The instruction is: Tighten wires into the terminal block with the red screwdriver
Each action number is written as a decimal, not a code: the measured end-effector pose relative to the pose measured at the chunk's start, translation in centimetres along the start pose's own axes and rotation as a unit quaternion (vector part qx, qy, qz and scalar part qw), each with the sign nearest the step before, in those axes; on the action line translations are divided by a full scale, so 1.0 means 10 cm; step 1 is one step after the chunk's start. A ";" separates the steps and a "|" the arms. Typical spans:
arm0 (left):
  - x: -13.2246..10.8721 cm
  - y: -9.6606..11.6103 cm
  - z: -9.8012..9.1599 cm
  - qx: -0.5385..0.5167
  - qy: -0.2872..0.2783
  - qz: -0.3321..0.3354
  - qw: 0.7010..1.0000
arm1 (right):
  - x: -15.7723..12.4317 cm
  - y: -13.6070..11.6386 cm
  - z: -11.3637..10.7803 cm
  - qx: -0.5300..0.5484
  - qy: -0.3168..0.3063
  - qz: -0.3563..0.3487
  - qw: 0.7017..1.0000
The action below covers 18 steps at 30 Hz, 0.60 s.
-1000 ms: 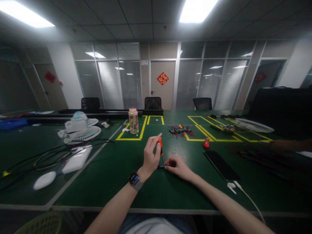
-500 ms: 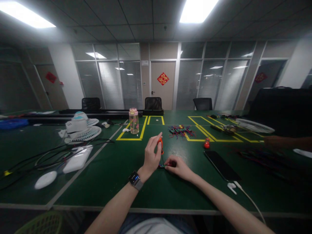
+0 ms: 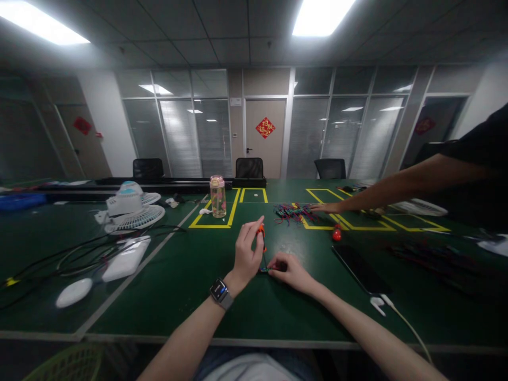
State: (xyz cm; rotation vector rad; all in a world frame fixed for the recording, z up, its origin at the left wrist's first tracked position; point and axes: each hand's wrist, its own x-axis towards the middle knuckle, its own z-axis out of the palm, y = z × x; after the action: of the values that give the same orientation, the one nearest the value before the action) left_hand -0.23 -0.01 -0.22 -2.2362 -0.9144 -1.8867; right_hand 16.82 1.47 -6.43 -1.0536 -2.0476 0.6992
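My left hand (image 3: 250,247) is closed around an orange-handled screwdriver (image 3: 262,233), held upright with its thin shaft pointing down. The shaft's tip meets a small green circuit board (image 3: 263,270) on the table. Thumb and fingers of my right hand (image 3: 289,270) pinch the board's right edge, where reddish wires partly show; my fingers hide the rest. Beyond my hands lies a pile of small circuit boards with red and blue wires (image 3: 293,212). Another person's hand (image 3: 327,208) reaches in from the right and touches the pile's right side.
On the green table (image 3: 178,312) a phone (image 3: 359,270), white earbuds (image 3: 378,306) and a red gourd-shaped object (image 3: 336,233) lie to the right. Left are a bottle (image 3: 218,198), a white fan (image 3: 135,209), cables and a white mouse (image 3: 74,293). More wired boards (image 3: 432,256) lie far right.
The other person's arm has come in from the right and stretched across to the wired-board pile. My two hands, the screwdriver and the board have stayed in nearly the same place.
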 end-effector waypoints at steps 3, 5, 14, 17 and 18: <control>0.00 -0.01 0.01 0.027 0.027 0.004 0.999 | 0.00 0.00 0.00 0.001 0.001 0.001 1.000; 0.00 -0.02 0.01 0.038 0.032 0.005 0.999 | -0.01 -0.01 -0.01 -0.003 0.000 0.001 1.000; 0.01 0.00 -0.02 0.007 0.008 -0.007 1.000 | -0.01 -0.03 -0.02 -0.011 0.001 -0.003 1.000; 0.01 0.01 -0.01 0.033 0.037 -0.003 0.999 | -0.01 -0.03 -0.02 -0.012 0.003 -0.004 1.000; 0.01 0.01 -0.01 0.041 0.044 -0.002 0.998 | -0.01 -0.03 -0.02 -0.012 0.003 -0.004 1.000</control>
State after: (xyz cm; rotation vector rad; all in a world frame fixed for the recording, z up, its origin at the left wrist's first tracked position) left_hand -0.27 -0.06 -0.05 -2.0902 -0.9642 -1.8956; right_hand 16.86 1.24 -6.17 -1.0599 -2.0582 0.6694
